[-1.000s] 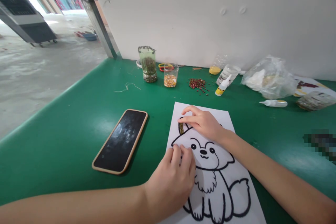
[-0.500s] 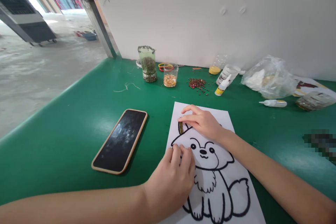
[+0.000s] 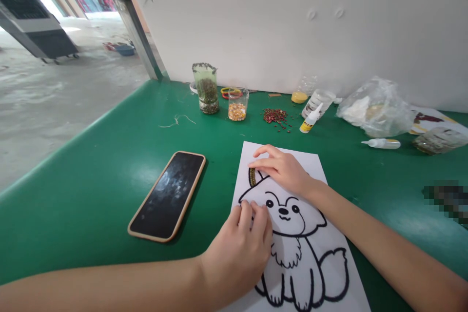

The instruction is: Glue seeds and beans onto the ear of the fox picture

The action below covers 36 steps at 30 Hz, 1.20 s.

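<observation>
A sheet of white paper (image 3: 353, 280) lies on the green table, with a cartoon dog or fox drawn on it in thick black lines. Small greenish-brown seeds (image 3: 252, 177) form a band inside the ear at its upper left. My right hand (image 3: 284, 169) reaches over the head of the drawing; its fingers are stretched and apart, one fingertip at the top of the seed band. Lower down, my left hand (image 3: 243, 246) rests on the paper's left side by the animal's cheek, fingers curled in. Whatever those fingertips may pinch is hidden.
Left of the paper lies a phone (image 3: 168, 195). Along the back stand a green cup of seeds (image 3: 206, 90), a cup of corn kernels (image 3: 237, 107), a pile of red beans (image 3: 275, 116) and a glue bottle (image 3: 310, 119). Another glue bottle (image 3: 383, 144) and plastic bags (image 3: 376, 107) are at right.
My right hand's fingertips have lifted or shifted very slightly at the ear. My left hand and the paper look the same.
</observation>
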Tool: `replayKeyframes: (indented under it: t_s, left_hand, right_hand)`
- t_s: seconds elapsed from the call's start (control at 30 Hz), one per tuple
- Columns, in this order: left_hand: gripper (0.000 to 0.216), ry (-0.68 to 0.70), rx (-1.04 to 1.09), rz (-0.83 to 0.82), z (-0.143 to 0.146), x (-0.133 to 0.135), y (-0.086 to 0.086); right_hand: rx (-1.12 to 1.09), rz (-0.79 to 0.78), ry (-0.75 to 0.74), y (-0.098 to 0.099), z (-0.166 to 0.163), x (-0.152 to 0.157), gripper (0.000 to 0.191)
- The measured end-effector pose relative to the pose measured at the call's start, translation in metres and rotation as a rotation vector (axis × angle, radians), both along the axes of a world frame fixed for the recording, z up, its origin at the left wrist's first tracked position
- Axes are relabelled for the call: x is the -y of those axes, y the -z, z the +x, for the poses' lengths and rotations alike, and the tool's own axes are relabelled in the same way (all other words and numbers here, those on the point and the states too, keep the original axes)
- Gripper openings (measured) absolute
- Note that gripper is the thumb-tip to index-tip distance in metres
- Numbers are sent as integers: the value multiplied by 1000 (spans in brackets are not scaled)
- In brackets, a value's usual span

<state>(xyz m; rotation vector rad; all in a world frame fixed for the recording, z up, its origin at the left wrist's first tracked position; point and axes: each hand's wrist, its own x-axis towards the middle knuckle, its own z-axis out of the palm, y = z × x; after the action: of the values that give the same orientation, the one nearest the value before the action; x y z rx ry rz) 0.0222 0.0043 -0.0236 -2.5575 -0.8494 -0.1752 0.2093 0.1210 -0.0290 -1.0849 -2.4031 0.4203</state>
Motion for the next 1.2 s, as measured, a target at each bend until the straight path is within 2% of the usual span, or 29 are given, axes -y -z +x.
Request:
replayKeyframes:
  t_s: [0.63,0.93,1.2]
  left_hand:
    - [42,8,-14,-15,0,-2,-2]
    - [42,13,1,-21,-1,0,0]
    - [41,9,-10,-30,-1,0,-3]
  right_hand:
    - [-43,-71,51,-2,-5,-2,23]
    - [-91,-60,12,-2,-2,0,29]
    - [-78,-54,33,-3,-4,-1,23]
